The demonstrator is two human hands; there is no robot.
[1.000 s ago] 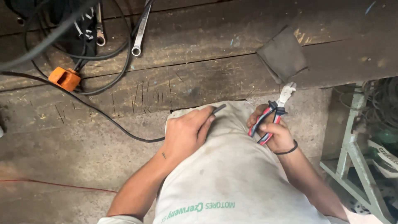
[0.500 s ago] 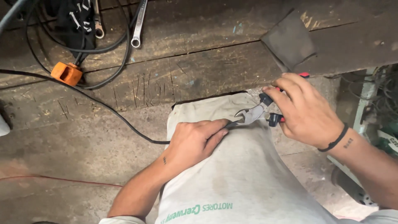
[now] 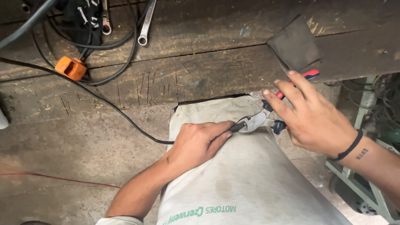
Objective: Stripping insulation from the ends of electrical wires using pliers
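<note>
**Cutter jaws at a cable end, over the apron**

A worn wooden workbench (image 3: 200, 71) fills the view; against its near edge lies a pale canvas apron (image 3: 246, 179); the left hand (image 3: 196, 143) rests on the apron, fingers closed around the end of a black cable (image 3: 104, 102) that runs off toward the bench's far left corner; the right hand (image 3: 314, 118) grips red-and-black cable cutters (image 3: 266, 116), jaws set at the cable tip; an orange plug (image 3: 71, 68) and a spanner (image 3: 146, 23) lie along the far edge.
</note>
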